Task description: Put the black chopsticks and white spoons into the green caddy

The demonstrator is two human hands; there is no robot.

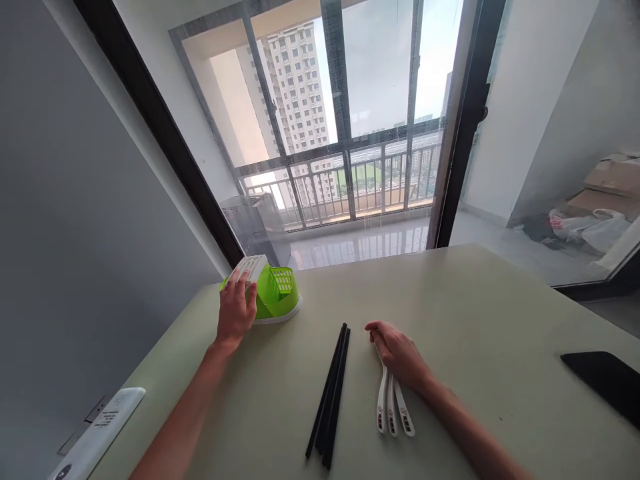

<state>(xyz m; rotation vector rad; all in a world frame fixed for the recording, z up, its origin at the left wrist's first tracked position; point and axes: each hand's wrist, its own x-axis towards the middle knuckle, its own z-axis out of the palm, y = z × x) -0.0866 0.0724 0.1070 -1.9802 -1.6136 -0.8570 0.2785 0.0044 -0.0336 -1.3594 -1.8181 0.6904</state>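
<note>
Gripping the white part point(257, 267) of the green rack point(283, 303), my L hand point(237, 311) had its fingers over the top, at the table's far L. My R hand point(397, 350) covered the heads of three white spoons point(391, 407), handles toward me; couldn't tell how tightly it closed. Black chopsticks point(331, 393) lay btwn hands, just L of the spoons. Pale green table point(450, 300), w/ a slight sheen, had a black item point(603, 383) at its R edge & a white strip point(107, 427) along the L. Beyond: dark-framed glass, balcony railing point(370, 177), a tall bldg point(297, 87) outside, grey wall point(100, 220) L, cardboard boxes point(613, 183) & plastic bags point(603, 230) on the floor R.
</note>
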